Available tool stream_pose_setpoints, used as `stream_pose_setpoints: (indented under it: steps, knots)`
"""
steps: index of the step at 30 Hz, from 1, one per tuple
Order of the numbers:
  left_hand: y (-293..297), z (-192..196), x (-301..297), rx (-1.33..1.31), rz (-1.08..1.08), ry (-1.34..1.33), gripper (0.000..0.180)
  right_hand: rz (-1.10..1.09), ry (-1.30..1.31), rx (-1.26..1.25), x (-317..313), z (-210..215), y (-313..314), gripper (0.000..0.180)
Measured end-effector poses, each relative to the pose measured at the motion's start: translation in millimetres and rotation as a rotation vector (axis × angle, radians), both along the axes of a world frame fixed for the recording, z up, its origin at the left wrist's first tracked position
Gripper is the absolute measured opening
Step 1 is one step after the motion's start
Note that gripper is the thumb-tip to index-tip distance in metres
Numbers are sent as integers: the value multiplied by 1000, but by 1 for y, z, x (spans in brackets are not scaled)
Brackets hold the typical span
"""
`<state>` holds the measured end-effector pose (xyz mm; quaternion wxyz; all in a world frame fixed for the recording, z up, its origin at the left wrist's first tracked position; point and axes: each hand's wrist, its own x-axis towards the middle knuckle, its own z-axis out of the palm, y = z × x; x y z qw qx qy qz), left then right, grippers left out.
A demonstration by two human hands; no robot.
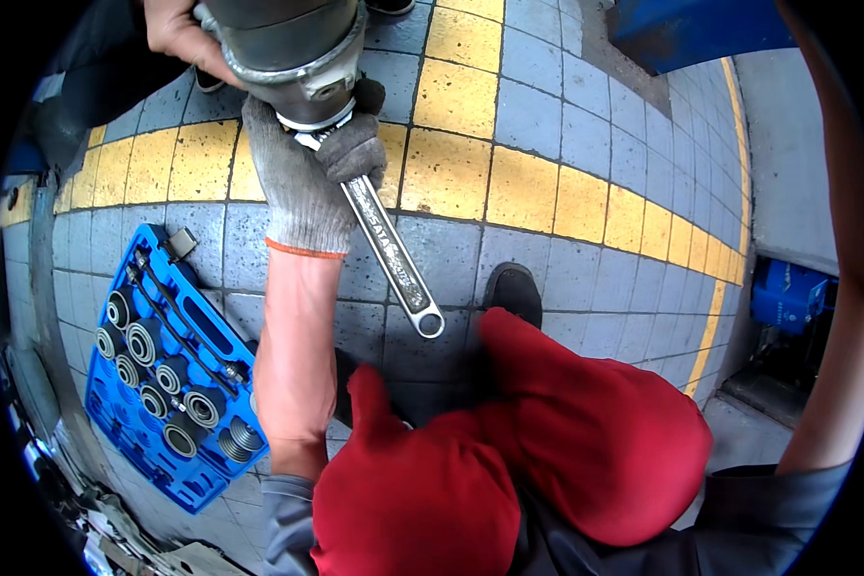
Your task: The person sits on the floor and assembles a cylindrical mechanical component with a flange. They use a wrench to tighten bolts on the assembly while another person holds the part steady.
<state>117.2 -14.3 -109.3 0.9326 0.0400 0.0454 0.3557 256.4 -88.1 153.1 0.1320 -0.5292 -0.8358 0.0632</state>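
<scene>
My left hand [302,173], in a grey knit glove, is closed around the head end of a long silver wrench [394,254]. The wrench head sits at the lower end of a large grey metal cylinder [288,48] at the top of the view, and its handle slants down to the right. Another person's bare hand [173,34], with a dark sleeve, holds the cylinder from the upper left. My right forearm [835,336] runs up the right edge; its hand is out of view.
An open blue tool case [101,403] with several metal sleeves and rods lies on the tiled floor at the left. My red-trousered knees [547,432] and black shoe [514,288] fill the lower middle. A blue canister [787,293] stands at right, a blue frame [691,29] at top right.
</scene>
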Motion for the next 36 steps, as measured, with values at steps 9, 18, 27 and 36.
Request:
stream_pose_setpoints:
  steps: [9, 18, 27, 36]
  knots:
    - [-5, -2, 8, -61, 161, 189, 62, -231, -9, -61, -33, 9, -32, 51]
    - [-6, 16, -12, -61, 102, 310, 66, -456, -43, -219, -73, 42, 7, 50]
    - [-1, 15, -11, -46, 26, 200, 63, 99, -235, -255, 36, 40, 76, 59]
    - [1, 6, -17, -57, 13, 158, 52, 559, -533, 94, 32, 31, 114, 77]
